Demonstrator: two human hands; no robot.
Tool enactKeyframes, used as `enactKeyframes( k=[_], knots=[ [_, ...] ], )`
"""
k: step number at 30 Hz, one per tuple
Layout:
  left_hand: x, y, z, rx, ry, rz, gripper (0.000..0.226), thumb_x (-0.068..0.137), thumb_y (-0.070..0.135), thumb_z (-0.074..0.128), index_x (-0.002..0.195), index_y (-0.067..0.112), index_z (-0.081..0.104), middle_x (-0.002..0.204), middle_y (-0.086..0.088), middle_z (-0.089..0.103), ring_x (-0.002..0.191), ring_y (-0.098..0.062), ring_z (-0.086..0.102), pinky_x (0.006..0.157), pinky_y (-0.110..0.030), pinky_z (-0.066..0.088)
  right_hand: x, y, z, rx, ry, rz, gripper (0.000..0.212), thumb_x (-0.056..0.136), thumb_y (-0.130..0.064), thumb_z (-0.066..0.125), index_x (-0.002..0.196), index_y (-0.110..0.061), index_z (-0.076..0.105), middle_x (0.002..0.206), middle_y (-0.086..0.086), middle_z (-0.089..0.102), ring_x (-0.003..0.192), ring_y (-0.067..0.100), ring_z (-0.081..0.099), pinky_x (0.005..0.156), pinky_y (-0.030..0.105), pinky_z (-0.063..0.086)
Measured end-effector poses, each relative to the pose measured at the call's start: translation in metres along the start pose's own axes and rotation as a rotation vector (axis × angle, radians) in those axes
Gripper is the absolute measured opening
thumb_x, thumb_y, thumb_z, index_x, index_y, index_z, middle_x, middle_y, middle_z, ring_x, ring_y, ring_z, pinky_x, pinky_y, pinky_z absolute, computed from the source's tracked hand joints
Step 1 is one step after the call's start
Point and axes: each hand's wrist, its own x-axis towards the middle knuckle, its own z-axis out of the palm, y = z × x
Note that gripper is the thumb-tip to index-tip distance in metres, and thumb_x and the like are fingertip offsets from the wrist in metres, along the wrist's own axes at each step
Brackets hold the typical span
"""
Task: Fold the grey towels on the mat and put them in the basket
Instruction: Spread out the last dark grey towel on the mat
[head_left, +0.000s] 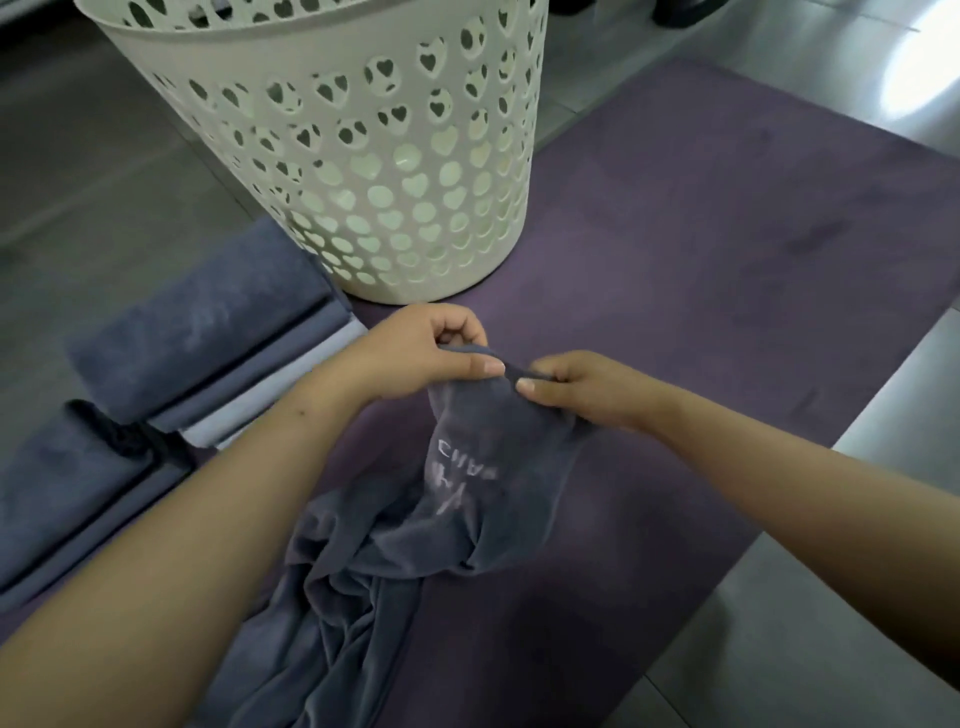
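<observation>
Your left hand (431, 348) & right hand (576, 387) sit close together, both pinching the top edge of the grey towel (457, 499) so it hangs over the mat (701, 291), prob. to find corners, w/ the basket (363, 156) just behind.

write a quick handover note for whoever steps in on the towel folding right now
Left hand and right hand: both pinch the top edge of one unfolded grey towel, close together; its lower part lies crumpled on the purple mat.
Folded towels: one stack left of the basket, a second stack nearer the person.
Done: those stacks are folded, not yet in the basket. I cannot tell what the basket holds.
Left: fold the held towel, then move all the towels into the basket.
</observation>
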Motion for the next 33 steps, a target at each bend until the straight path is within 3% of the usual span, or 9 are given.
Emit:
enactKeyframes(
  k=[4,8,12,16,19,21,26,30,33],
  knots=[
    [0.028,0.003,-0.024,0.337,-0.213,-0.256,0.041,0.074,0.046,0.076,0.067,0.012,0.055,0.053,0.006,0.041,0.050,-0.009,0.038,0.052,-0.024,0.032,-0.018,0.016,-0.033,0.141,0.191,0.004,0.029,0.096,-0.033,0.050,0.073,-0.019,0.062,0.069,-0.013,0.063,0.066,0.001,0.056,0.069,0.023,0.045],
    [0.066,-0.007,-0.046,0.449,-0.243,-0.392,0.064,0.059,0.069,0.071,0.077,0.008,0.064,0.053,0.007,0.052,0.054,-0.011,0.048,0.057,-0.025,0.037,-0.041,0.044,-0.081,0.186,0.348,0.124,0.030,0.095,-0.035,0.051,0.082,-0.014,0.068,0.081,0.002,0.071,0.076,0.012,0.063,0.078,0.033,0.051],
    [0.113,-0.004,-0.036,0.136,-0.044,-0.378,0.043,0.072,0.058,0.071,0.071,0.018,0.055,0.050,0.009,0.039,0.042,-0.008,0.029,0.045,-0.021,0.026,-0.061,0.068,-0.099,0.077,0.417,0.326,0.035,0.092,-0.042,0.054,0.079,-0.012,0.068,0.080,0.007,0.072,0.074,0.018,0.066,0.075,0.033,0.052],
    [0.167,0.023,0.005,-0.254,0.165,-0.427,0.016,0.093,0.029,0.061,0.095,0.018,0.050,0.081,0.000,0.054,0.040,-0.004,0.058,0.036,-0.012,0.042,-0.075,0.088,-0.099,-0.154,0.281,0.476,0.035,0.087,-0.051,0.058,0.086,-0.018,0.068,0.084,-0.005,0.071,0.078,0.008,0.065,0.078,0.027,0.051],
    [0.198,0.044,0.039,-0.372,0.308,-0.370,0.011,0.096,0.023,0.056,0.096,0.014,0.049,0.079,-0.002,0.053,0.049,-0.011,0.060,0.044,-0.018,0.051,-0.098,0.104,-0.104,-0.193,0.107,0.591,0.038,0.086,-0.049,0.060,0.110,-0.019,0.064,0.105,-0.007,0.067,0.097,0.011,0.062,0.095,0.029,0.045],
    [0.213,0.052,0.054,-0.364,0.395,-0.328,0.011,0.097,0.023,0.055,0.094,0.015,0.049,0.075,-0.001,0.051,0.050,-0.010,0.058,0.046,-0.022,0.052,-0.117,0.109,-0.110,-0.029,0.098,0.636,0.026,0.089,-0.036,0.062,0.110,-0.020,0.059,0.103,-0.010,0.064,0.095,0.008,0.060,0.091,0.025,0.043],
    [0.248,0.061,0.067,-0.278,0.550,-0.295,0.030,0.094,0.028,0.058,0.067,0.020,0.047,0.066,-0.001,0.054,0.057,-0.017,0.060,0.067,-0.038,0.059,-0.138,0.123,-0.135,0.352,0.381,0.653,0.030,0.091,-0.021,0.061,0.109,0.003,0.063,0.108,0.014,0.069,0.098,0.026,0.065,0.091,0.035,0.051],
    [0.266,0.068,0.069,-0.456,0.584,-0.268,0.027,0.094,0.027,0.058,0.069,0.019,0.050,0.068,0.000,0.056,0.065,-0.017,0.062,0.062,-0.031,0.058,-0.129,0.119,-0.164,-0.217,0.722,0.748,0.045,0.087,-0.046,0.062,0.078,-0.002,0.061,0.076,0.010,0.058,0.071,0.027,0.054,0.060,0.031,0.042],
    [0.275,0.082,0.073,-0.683,0.535,-0.208,0.020,0.096,0.022,0.057,0.077,0.017,0.053,0.077,0.001,0.058,0.066,-0.009,0.060,0.063,-0.023,0.057,-0.130,0.116,-0.179,-0.382,0.986,0.711,0.047,0.085,-0.048,0.064,0.066,-0.005,0.056,0.065,0.010,0.052,0.070,0.030,0.051,0.057,0.031,0.034]
  ],
)
